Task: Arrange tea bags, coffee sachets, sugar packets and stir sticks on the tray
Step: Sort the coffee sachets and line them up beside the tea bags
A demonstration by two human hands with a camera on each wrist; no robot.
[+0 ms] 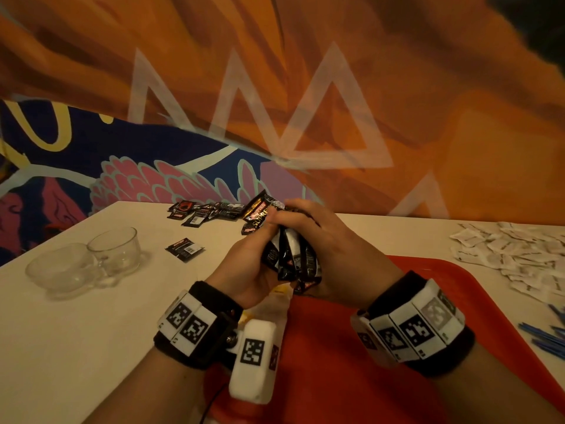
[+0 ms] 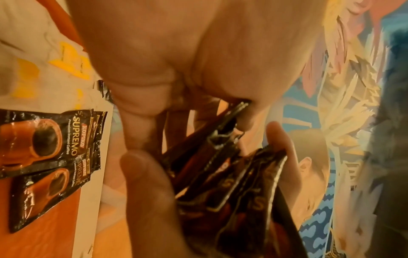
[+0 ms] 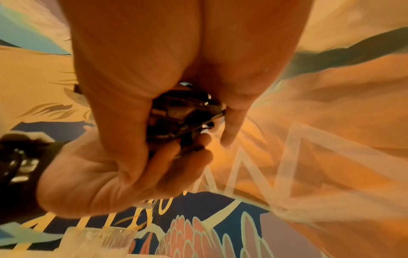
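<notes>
The tray lies on the table, 2 glass cups to its left, sugar packets to its right.

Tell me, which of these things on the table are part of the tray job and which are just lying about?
Part of the job:
coffee sachets, held in both hands
loose coffee sachets
red tray
white packets
blue stir sticks
left hand
right hand

Just lying about:
two glass cups
</notes>
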